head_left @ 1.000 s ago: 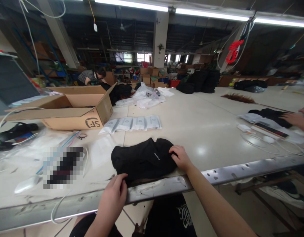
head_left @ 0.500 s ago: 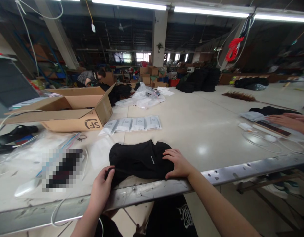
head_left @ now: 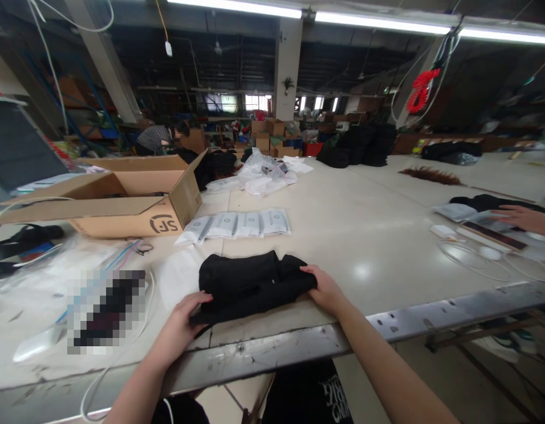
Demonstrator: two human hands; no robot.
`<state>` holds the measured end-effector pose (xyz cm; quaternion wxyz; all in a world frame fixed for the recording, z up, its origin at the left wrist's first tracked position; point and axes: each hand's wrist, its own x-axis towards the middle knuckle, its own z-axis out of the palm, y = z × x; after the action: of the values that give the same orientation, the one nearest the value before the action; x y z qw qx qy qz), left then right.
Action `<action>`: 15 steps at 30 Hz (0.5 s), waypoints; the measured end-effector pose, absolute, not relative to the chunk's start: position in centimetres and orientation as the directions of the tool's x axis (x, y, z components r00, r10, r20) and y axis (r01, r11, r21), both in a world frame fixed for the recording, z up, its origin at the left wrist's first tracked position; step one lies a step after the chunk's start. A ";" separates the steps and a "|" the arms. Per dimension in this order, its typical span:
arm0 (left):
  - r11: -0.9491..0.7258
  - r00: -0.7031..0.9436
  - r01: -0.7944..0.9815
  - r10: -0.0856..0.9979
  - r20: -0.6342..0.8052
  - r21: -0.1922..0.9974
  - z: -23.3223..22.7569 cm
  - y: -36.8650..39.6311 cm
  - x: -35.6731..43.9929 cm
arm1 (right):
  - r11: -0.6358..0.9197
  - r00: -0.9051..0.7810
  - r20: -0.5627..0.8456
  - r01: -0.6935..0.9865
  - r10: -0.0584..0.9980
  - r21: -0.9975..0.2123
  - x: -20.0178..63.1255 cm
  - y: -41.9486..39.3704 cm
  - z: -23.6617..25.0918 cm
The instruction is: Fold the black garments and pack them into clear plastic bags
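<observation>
Head view, looking down and forward over a long pale work table [head_left: 343, 235] in a large, dim workshop. Near the table's metal front edge lies a black garment [head_left: 250, 282], folded into a compact bundle with one more layer doubled over on top. The person's left hand [head_left: 181, 321] grips the bundle's near left corner, thumb on top and fingers tucked under the cloth. The right hand [head_left: 326, 288] rests on the bundle's right end, fingers curled around the edge and pressing it to the table.

Judging by its shape, the folding looks well along: the garment is already gathered into a small, thick packet, though its edges are uneven and both hands hold it, so it seems not yet squared off or put away.

Just behind the garment, a row of flat white packets [head_left: 237, 224] lies on the table. To the left sits an open cardboard box [head_left: 122, 200], with clear plastic bags [head_left: 46, 277] and white cords scattered in front of it. At the far right, another person's hand [head_left: 526, 219] rests beside dark cloth and papers. Piles of black clothing [head_left: 365, 146] stand at the table's far end.
</observation>
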<state>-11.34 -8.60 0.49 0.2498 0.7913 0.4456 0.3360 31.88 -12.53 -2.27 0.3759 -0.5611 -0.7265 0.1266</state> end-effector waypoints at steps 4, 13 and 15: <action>-0.560 0.495 0.543 0.815 0.301 0.626 0.5 -8.9 -11.5 | 0.389 -0.167 0.396 0.710 0.903 -0.587 31.8 -12.9 -1.3; -0.079 0.220 0.389 0.976 -0.009 0.918 2.4 -9.8 -11.1 | 0.173 -0.050 0.169 0.457 0.984 -0.872 32.5 -12.1 -0.6; 0.052 0.141 0.341 0.984 -0.105 0.939 2.4 -9.7 -10.6 | 0.133 0.011 0.157 0.471 0.988 -0.872 32.3 -11.8 -0.9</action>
<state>-10.62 -9.67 2.43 0.4646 0.5953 0.5568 0.3461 32.30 -11.78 -0.88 0.4125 -0.5791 -0.6295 0.3133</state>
